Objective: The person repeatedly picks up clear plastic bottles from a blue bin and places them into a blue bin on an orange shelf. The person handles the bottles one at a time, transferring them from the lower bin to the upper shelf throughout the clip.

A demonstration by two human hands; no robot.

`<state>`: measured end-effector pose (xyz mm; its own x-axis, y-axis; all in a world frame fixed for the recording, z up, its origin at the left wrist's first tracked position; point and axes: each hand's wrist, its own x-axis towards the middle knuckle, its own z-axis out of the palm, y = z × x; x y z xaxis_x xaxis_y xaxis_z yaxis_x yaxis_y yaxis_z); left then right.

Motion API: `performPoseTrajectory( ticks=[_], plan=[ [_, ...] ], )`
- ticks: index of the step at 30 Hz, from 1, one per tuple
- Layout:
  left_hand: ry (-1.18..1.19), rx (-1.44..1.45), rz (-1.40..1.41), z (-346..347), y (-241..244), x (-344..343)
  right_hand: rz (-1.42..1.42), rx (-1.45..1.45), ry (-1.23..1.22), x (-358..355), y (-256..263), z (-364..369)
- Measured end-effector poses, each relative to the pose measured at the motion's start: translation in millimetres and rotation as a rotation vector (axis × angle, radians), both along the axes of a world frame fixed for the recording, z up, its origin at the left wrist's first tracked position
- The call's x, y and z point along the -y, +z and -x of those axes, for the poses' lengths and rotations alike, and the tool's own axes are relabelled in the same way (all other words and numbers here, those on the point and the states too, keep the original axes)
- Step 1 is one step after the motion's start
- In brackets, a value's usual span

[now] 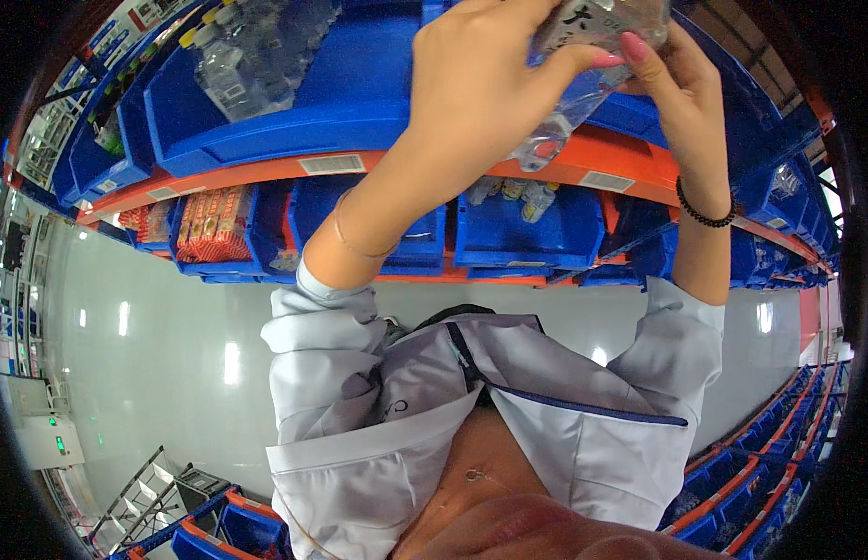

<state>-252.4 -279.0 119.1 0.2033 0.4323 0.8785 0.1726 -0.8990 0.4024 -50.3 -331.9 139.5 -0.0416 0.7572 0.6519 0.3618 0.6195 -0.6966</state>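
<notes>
A clear, shiny plastic package (581, 105) bearing dark writing is held up in front of the upper shelf, tilted, and its top runs out of the picture. My left hand (486, 66) grips it from the left, with the thumb lying across its face. From the other side my right hand (678, 77) holds it, thumb pressed on the front and fingers behind. A reddish spot shows at the package's lower end; whether it is a bottle or a wrapped pack, I cannot tell. Behind it stands a large blue plastic bin (357, 70).
Clear bottles with yellow and white caps (234, 66) fill part of the upper bin. An orange shelf beam (266, 171) runs below. Lower bins hold red-and-yellow packets (217, 224) and small bottles (535, 199). Behind me are a stepladder (136, 493) and more bin racks (741, 469).
</notes>
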Motion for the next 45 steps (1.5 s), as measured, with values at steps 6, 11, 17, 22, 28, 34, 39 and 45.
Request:
performPoseTrajectory(
  ticks=[6, 11, 17, 22, 28, 34, 39, 45],
  plan=[
    [-0.089, 0.103, 0.006, 71.6, 5.1, -36.6, 0.061, -0.060, 0.051, -41.4, 7.4, 84.0],
    [-0.183, 0.120, 0.187, 125.3, 14.8, -77.6, 0.044, 0.023, 0.054, -92.1, 20.0, 147.1],
    [0.332, -0.207, 0.096, 180.4, -12.8, -149.1, 0.045, 0.038, 0.085, -198.6, -22.4, 185.7],
    [0.381, -0.503, 0.218, 215.4, -39.7, -199.6, 0.066, 0.167, -0.117, -237.8, -54.0, 218.2],
    [0.400, -0.523, 0.115, 224.0, -66.7, -179.6, 0.063, 0.387, -0.454, -292.9, -82.8, 228.6],
    [0.259, -0.552, 0.194, 234.1, -76.4, -158.2, 0.152, 0.488, -0.598, -338.8, -121.2, 217.3],
    [0.294, -0.636, 0.091, 252.9, -70.5, -149.2, 0.394, 0.370, -0.414, -314.7, -107.7, 210.1],
    [0.279, -0.621, -0.044, 266.5, -77.4, -150.6, 0.691, 0.210, -0.296, -300.6, -115.6, 226.3]
  ],
)
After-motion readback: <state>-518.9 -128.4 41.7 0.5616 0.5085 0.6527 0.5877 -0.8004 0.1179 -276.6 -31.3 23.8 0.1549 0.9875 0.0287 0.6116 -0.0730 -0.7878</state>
